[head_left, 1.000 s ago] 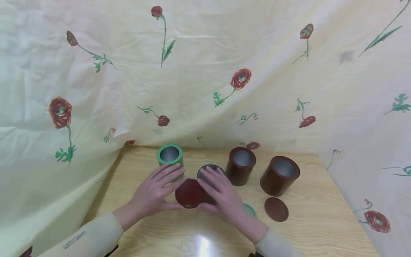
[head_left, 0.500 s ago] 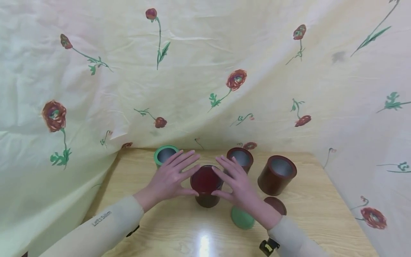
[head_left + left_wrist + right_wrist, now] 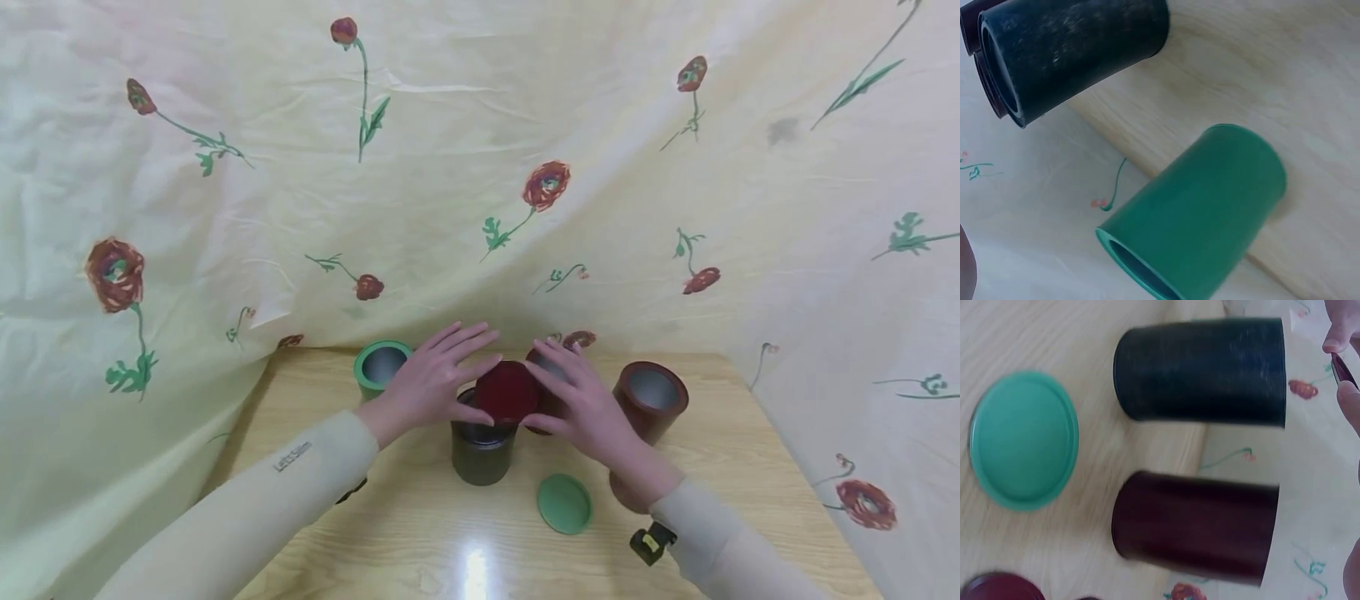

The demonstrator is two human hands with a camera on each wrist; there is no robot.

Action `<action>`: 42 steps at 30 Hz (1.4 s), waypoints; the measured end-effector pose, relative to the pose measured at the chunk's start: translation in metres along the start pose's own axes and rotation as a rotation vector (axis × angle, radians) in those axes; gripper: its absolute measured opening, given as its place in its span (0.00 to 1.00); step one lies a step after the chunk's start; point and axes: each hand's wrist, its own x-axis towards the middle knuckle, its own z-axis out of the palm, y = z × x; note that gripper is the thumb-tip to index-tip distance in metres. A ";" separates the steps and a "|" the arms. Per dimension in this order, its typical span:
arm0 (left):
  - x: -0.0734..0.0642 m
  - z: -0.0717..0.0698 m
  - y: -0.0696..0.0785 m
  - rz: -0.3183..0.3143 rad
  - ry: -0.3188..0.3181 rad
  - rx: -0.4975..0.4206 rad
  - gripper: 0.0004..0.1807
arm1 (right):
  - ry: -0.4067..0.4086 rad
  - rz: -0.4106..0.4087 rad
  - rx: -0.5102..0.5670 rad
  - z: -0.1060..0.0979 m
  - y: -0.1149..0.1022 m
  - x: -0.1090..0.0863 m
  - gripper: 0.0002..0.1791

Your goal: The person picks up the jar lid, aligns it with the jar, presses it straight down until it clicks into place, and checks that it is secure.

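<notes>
My left hand (image 3: 431, 375) and right hand (image 3: 581, 400) hold a dark red lid (image 3: 507, 392) between them by its opposite edges, thumbs on the near side. It is raised, overlapping the back right of a dark canister (image 3: 482, 460) in the head view. From the right wrist, the lid (image 3: 1344, 372) appears edge-on between the thumbs. That canister stands upright with part of its opening showing. Just behind the right hand is a dark red canister (image 3: 1194, 528), which the hand partly covers in the head view.
An uncovered green canister (image 3: 381, 367) stands at the back left, partly behind the left hand. Another uncovered dark red canister (image 3: 648, 400) is on the right. A green lid (image 3: 565, 504) lies on the wooden table (image 3: 405, 542); a second dark red lid (image 3: 625, 494) is partly under the right forearm.
Both hands have carried the dark red lid farther back and to the right. It passed over the dark canister, whose opening now shows, and the green lid has come fully into view.
</notes>
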 end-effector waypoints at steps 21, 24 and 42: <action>0.060 0.033 -0.003 -0.061 -0.166 -0.081 0.49 | -0.042 0.030 -0.047 -0.029 0.053 -0.006 0.41; 0.068 0.036 -0.003 -0.075 -0.197 -0.090 0.50 | -0.052 0.030 -0.058 -0.032 0.058 -0.005 0.42; 0.096 0.061 -0.014 -0.093 -0.278 -0.130 0.50 | -0.128 0.101 -0.082 -0.041 0.084 -0.002 0.38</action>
